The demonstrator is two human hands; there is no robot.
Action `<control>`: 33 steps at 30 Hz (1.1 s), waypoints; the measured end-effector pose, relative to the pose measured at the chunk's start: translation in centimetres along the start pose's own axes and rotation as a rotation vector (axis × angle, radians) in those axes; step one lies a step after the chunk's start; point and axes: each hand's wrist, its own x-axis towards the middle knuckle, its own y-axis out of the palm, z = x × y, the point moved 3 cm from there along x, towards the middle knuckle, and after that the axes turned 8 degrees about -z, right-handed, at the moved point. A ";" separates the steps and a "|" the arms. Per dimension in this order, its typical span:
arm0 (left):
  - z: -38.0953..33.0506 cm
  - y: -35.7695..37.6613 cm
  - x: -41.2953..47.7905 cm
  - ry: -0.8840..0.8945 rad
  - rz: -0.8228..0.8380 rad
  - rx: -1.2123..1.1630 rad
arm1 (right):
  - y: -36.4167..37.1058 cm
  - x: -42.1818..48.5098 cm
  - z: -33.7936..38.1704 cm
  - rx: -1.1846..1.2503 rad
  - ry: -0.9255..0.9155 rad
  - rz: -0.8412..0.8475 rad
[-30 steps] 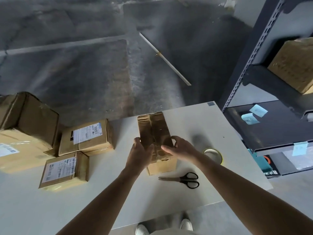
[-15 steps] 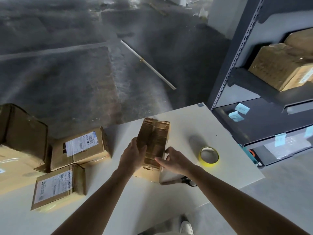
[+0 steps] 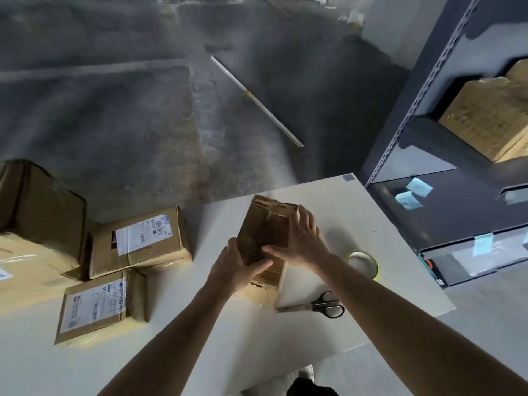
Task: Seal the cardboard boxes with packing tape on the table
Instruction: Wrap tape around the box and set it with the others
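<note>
on the white table (image 3: 217, 352) sits a brown cardboard box (image 3: 265, 232). our left hand (image 3: 237, 267) grips its near left side, our right hand (image 3: 300, 238) presses flat on top. a yellow tape roll (image 3: 363, 262) and scissors (image 3: 323, 304) lie just beside.
</note>
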 end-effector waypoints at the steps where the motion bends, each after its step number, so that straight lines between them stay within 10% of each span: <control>1: -0.1 -0.1 0.0 0.003 0.011 -0.006 | 0.2 0.6 0.0 -0.004 -0.003 0.020; 33: -0.4 -0.9 -0.8 -0.077 0.126 -0.047 | 1.0 10.2 -1.2 0.306 -0.003 0.087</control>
